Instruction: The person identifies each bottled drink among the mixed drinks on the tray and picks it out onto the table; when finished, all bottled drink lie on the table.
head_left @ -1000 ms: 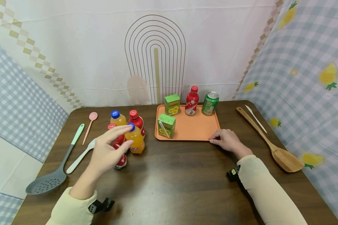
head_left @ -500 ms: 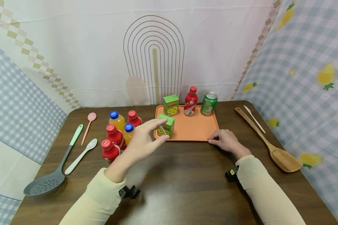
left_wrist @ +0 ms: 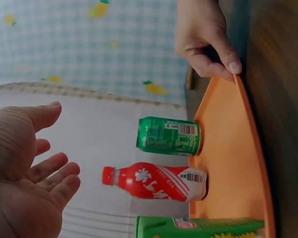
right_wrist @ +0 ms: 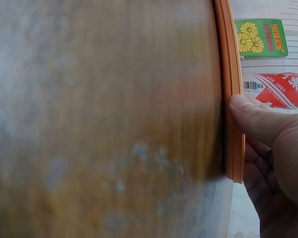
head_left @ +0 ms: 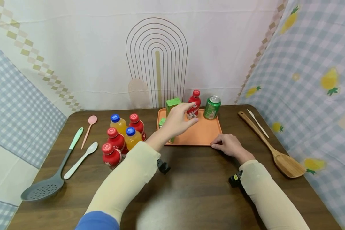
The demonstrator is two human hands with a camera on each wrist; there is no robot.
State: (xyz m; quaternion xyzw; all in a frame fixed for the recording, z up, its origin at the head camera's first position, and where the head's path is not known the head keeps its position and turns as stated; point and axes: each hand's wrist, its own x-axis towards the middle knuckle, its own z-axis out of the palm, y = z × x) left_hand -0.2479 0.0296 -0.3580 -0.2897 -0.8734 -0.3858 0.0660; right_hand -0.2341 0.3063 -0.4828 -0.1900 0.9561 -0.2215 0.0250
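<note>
My left hand (head_left: 181,117) reaches over the orange tray (head_left: 207,134) with fingers spread, just short of the red bottle (head_left: 194,103) and holding nothing. In the left wrist view the open palm (left_wrist: 37,168) faces that red bottle (left_wrist: 154,182) and the green can (left_wrist: 169,136). My right hand (head_left: 229,144) grips the tray's near right corner, thumb on the rim (right_wrist: 232,99). One green juice box (head_left: 172,103) stands at the tray's back. A second box (head_left: 162,122) is mostly hidden behind my left wrist.
Several red and orange bottles (head_left: 120,134) cluster left of the tray. A grey slotted spoon (head_left: 46,182), a white spoon (head_left: 80,159) and a pink spoon (head_left: 89,127) lie at far left. A wooden spatula (head_left: 273,147) and a white stick (head_left: 257,118) lie right.
My left hand has moved from the bottle cluster to the right and farther back, over the tray toward the red bottle. The right hand stays on the tray corner.
</note>
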